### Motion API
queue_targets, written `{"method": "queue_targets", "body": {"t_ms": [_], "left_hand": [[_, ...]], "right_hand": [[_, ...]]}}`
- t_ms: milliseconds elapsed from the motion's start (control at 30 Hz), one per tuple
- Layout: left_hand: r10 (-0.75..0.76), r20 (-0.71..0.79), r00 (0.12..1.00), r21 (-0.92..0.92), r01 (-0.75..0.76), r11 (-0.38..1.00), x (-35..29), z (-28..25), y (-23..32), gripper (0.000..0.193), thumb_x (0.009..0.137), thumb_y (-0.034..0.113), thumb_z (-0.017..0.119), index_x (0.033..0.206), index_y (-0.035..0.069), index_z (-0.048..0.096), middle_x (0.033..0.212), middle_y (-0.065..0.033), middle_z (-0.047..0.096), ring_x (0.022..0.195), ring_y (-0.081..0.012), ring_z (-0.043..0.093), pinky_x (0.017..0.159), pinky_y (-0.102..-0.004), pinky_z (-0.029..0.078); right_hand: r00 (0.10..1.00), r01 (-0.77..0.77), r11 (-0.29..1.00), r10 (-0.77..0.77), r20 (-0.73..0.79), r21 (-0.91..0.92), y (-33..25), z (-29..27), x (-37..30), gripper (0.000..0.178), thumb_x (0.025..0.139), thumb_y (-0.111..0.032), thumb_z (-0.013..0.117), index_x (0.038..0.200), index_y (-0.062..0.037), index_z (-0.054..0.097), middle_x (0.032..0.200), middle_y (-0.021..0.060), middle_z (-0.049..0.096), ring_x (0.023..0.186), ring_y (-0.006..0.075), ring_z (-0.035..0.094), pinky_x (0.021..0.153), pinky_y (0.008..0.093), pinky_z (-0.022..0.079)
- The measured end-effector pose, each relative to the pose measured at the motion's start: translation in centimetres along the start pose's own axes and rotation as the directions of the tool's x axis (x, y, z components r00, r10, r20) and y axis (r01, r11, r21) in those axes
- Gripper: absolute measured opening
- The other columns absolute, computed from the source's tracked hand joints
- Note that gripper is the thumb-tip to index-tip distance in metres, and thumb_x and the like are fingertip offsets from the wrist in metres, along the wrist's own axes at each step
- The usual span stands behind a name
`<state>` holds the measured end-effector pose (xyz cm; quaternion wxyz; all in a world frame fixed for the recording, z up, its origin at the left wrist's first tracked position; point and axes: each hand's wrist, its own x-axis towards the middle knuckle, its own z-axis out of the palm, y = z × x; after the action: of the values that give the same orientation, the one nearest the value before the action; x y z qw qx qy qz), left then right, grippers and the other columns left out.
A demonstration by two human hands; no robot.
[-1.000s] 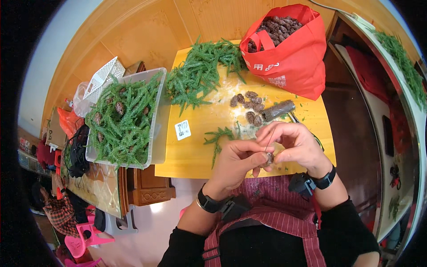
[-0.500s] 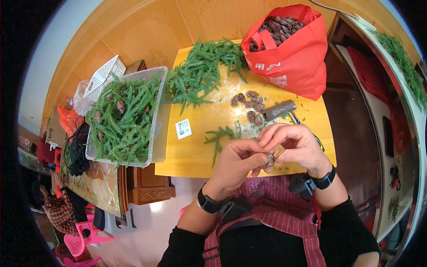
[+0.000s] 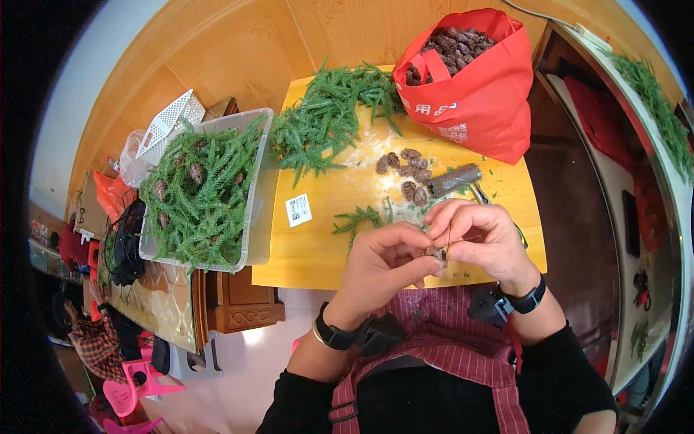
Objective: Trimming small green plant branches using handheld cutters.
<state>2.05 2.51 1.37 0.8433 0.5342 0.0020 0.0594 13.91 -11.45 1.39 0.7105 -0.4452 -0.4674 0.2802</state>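
Observation:
My left hand pinches a small pine cone over the near edge of the yellow table. Most of the cone is hidden behind my fingers. My right hand meets it from the other side, with its fingers closed on a thin dark wire that rises beside the cone. Just beyond my hands lies a dark cylindrical bundle, with several loose pine cones close by. A green artificial pine sprig rests to the left of them.
A red bag full of pine cones stands at the far right of the table. Green sprigs are heaped at the back. On the left, a clear plastic bin holds sprigs with cones. A white label lies near it.
My fingers have shifted slightly around the cone, and my hands have moved a little apart. The thin wire now shows upright between them. Everything else stays as it was.

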Motion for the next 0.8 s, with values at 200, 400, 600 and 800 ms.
{"method": "queue_targets", "body": {"t_ms": [200, 400, 600, 800], "left_hand": [[0.152, -0.044, 0.987, 0.071, -0.149, 0.986, -0.2, 0.4, -0.1, 0.016, 0.076, -0.007, 0.061, 0.09, -0.003, 0.056, 0.089, -0.0109, 0.056, 0.074, -0.0174, 0.063, 0.05, -0.0205, 0.048], [0.281, -0.08, 0.956, 0.211, -0.26, 0.942, -0.2, 0.7, -0.4, 0.018, 0.076, -0.007, 0.061, 0.093, -0.003, 0.056, 0.093, -0.0115, 0.054, 0.075, -0.0164, 0.061, 0.051, -0.021, 0.049], [0.471, -0.103, 0.876, 0.385, -0.402, 0.831, -0.1, 1.1, -1.2, 0.023, 0.074, -0.007, 0.064, 0.094, -0.003, 0.056, 0.092, -0.011, 0.054, 0.077, -0.0143, 0.059, 0.053, -0.0209, 0.051], [0.621, 0.069, 0.781, 0.727, -0.466, 0.505, 0.0, 0.9, -0.9, 0.027, 0.072, -0.007, 0.066, 0.097, -0.003, 0.057, 0.096, -0.0113, 0.052, 0.08, -0.0152, 0.057, 0.06, -0.0242, 0.054]], "right_hand": [[0.996, -0.017, 1.0, 0.016, -0.093, 0.0, -0.4, 0.9, -0.1, 0.009, 0.072, -0.003, 0.067, 0.076, -0.0026, 0.059, 0.089, 0.0087, 0.059, 0.093, 0.0212, 0.054, 0.086, 0.0346, 0.041], [0.971, 0.083, 0.942, -0.15, -0.186, -0.325, -0.3, 1.8, -0.3, 0.009, 0.073, -0.002, 0.064, 0.073, -0.003, 0.055, 0.086, 0.0086, 0.056, 0.091, 0.0235, 0.053, 0.082, 0.0353, 0.042], [0.925, 0.17, 0.754, -0.344, -0.161, -0.634, -0.4, 2.2, 0.0, 0.011, 0.07, 0.001, 0.063, 0.075, -0.0021, 0.054, 0.084, 0.0099, 0.057, 0.087, 0.0249, 0.055, 0.078, 0.0343, 0.044], [0.934, 0.079, 0.777, -0.277, -0.226, -0.624, -0.5, 2.3, -0.2, 0.01, 0.071, 0.001, 0.064, 0.076, -0.001, 0.055, 0.083, 0.0101, 0.058, 0.083, 0.0231, 0.058, 0.075, 0.0313, 0.045]]}}
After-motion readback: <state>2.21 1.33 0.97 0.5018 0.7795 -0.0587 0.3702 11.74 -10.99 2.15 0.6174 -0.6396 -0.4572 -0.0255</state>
